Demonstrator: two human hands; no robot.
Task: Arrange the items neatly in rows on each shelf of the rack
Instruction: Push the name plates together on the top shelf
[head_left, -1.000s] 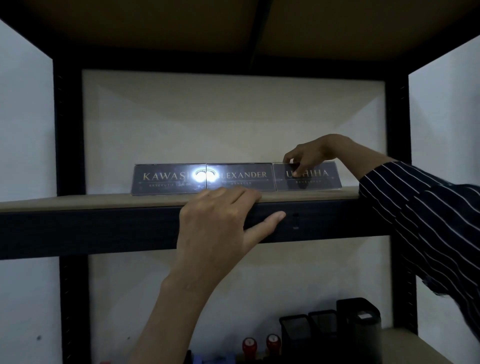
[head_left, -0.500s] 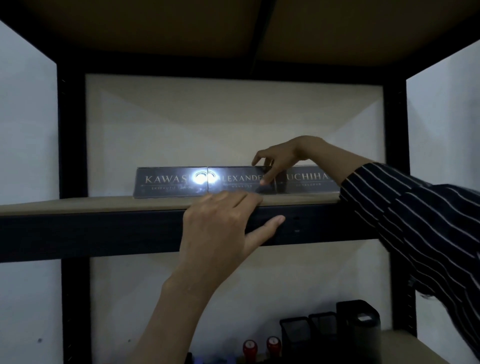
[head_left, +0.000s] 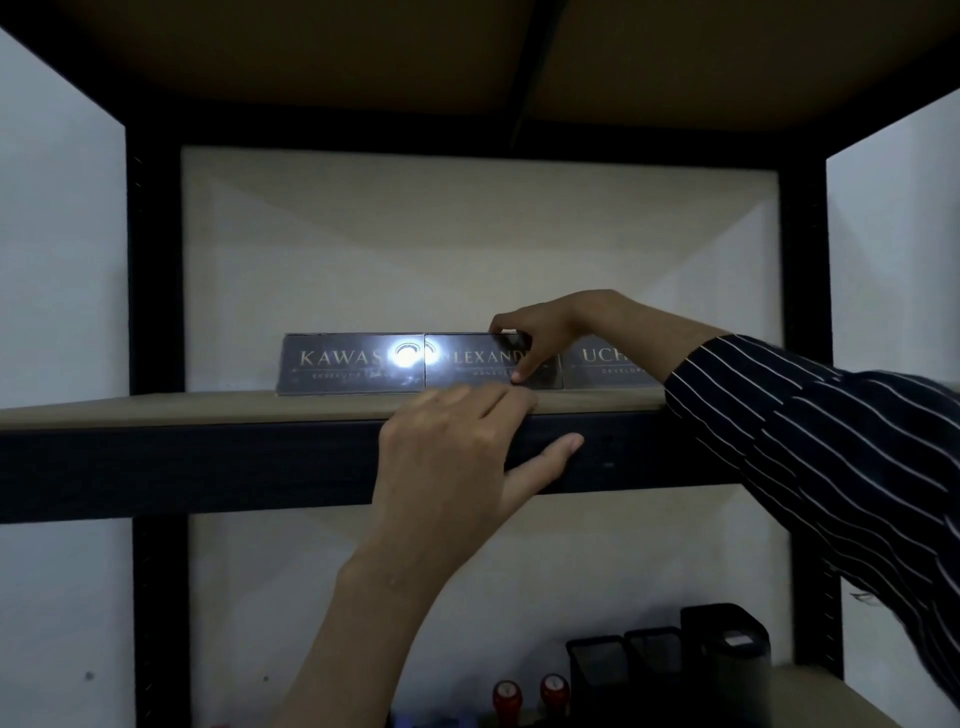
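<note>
Three dark name plates stand in a row at the back of the upper shelf (head_left: 156, 408): the KAWAS plate (head_left: 337, 364), the ALEXANDER plate (head_left: 467, 364) and the UCH plate (head_left: 602, 364). My right hand (head_left: 540, 332) pinches the right end of the ALEXANDER plate, fingers on its top edge and thumb at its lower front. My left hand (head_left: 457, 447) rests on the shelf's front edge, fingers flat on top, thumb against the black beam. My striped sleeve hides part of the UCH plate.
On the lower shelf stand three black pen holders (head_left: 670, 660) and two red-topped stamps (head_left: 530, 696). Black rack posts (head_left: 156, 270) frame both sides, with a white wall behind. A bright light reflection sits between the first two plates.
My right hand has moved left from the UCH plate to the right end of the ALEXANDER plate. My left hand has stayed on the shelf edge.
</note>
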